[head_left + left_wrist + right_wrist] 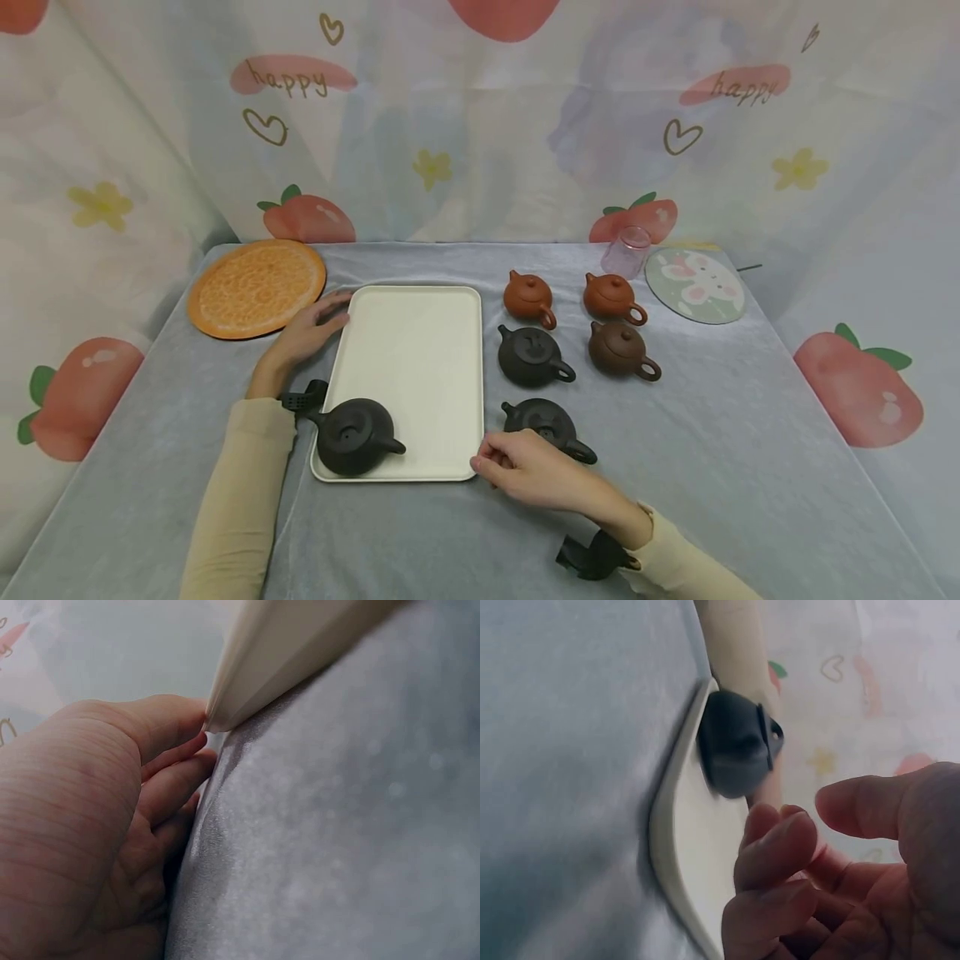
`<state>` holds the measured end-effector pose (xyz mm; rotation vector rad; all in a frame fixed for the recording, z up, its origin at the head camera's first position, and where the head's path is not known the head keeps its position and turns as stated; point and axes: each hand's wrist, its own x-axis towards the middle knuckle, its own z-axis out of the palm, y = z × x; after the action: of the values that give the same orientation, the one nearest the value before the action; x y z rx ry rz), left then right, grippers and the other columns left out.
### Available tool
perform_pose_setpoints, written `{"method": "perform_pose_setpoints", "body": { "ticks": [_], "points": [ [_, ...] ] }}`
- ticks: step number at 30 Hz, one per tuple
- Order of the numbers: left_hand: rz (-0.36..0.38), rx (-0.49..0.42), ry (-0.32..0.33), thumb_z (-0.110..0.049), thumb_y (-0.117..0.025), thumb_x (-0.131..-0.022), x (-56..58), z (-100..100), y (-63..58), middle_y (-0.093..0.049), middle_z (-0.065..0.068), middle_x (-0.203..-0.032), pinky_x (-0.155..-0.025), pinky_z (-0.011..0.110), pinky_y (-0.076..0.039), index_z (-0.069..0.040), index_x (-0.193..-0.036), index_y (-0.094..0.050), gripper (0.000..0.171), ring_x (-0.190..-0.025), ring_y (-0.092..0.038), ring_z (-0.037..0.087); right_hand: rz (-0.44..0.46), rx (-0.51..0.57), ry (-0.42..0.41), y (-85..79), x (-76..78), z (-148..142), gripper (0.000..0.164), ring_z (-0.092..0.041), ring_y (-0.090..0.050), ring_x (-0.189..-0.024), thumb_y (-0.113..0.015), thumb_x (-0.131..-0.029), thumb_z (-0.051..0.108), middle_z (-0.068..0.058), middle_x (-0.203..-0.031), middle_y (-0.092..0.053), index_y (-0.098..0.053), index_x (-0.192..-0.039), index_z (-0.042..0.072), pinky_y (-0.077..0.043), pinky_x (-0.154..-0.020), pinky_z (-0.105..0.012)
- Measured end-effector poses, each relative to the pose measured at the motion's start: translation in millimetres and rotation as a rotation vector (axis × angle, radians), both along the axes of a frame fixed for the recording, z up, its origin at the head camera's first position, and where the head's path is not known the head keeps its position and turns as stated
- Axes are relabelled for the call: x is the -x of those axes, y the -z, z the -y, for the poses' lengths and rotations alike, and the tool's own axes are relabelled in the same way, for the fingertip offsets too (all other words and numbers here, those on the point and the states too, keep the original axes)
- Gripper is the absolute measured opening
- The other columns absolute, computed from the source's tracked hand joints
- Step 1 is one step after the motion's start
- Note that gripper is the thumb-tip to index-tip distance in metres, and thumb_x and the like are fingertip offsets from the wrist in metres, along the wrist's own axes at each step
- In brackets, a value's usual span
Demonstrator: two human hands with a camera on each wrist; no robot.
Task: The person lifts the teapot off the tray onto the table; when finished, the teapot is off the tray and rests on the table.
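Note:
My left hand (309,332) is at the upper left edge of a cream rectangular tray (420,358). In the left wrist view the thumb (169,724) touches the tray's rim (225,697), with the other fingers extended beside it. On the tray's lower left corner stands a black teapot (354,437), its handle toward the lower right. My right hand (536,468) hovers at the tray's lower right corner, fingers loosely bent and thumb apart, with nothing between them. It partly hides a second black teapot (542,418) right of the tray.
Behind that one stands another black teapot (531,357). Farther back are two reddish-brown teapots, one left (528,297) and one right (611,297), and a dark brown teapot (621,348). A round orange mat (257,288), a rabbit-patterned mat (693,287) and a pink glass (626,252) lie toward the back.

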<state>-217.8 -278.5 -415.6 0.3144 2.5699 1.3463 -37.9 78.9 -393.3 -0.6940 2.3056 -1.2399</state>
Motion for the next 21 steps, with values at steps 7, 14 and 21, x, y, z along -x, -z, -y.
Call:
{"method": "perform_pose_setpoints", "body": {
  "ticks": [7, 14, 21],
  "points": [
    [-0.02, -0.015, 0.003, -0.019, -0.054, -0.102, 14.1, 12, 24.2, -0.019, 0.023, -0.16, -0.116, 0.061, -0.014, -0.001, -0.149, -0.037, 0.054, -0.149, -0.01, 0.04, 0.019, -0.007, -0.019, 6.3, 7.3, 31, 0.021, 0.0, -0.046, -0.055, -0.056, -0.099, 0.022, 0.011, -0.065, -0.056, -0.066, -0.086, 0.008, -0.039, -0.052, -0.017],
    [-0.031, 0.001, -0.016, -0.027, -0.056, -0.101, 16.3, 19, 35.9, -0.022, 0.019, -0.16, -0.116, 0.06, -0.017, -0.005, -0.149, -0.039, 0.056, -0.15, -0.013, 0.037, 0.011, -0.006, -0.048, 10.8, 10.4, 59, 0.019, 0.001, -0.045, -0.055, -0.058, -0.098, 0.022, 0.014, -0.063, -0.054, -0.063, -0.081, 0.014, -0.038, -0.054, -0.016],
    [-0.017, -0.017, -0.007, -0.015, -0.055, -0.1, 7.3, 5, 12.7, -0.022, 0.025, -0.158, -0.116, 0.061, -0.015, 0.004, -0.147, -0.038, 0.053, -0.149, -0.011, 0.042, 0.033, 0.011, 0.025, 17.3, 17.9, 78, 0.013, -0.001, -0.048, -0.052, -0.058, -0.098, 0.026, 0.008, -0.064, -0.058, -0.059, -0.092, 0.014, -0.038, -0.052, -0.017]
  ]
}}
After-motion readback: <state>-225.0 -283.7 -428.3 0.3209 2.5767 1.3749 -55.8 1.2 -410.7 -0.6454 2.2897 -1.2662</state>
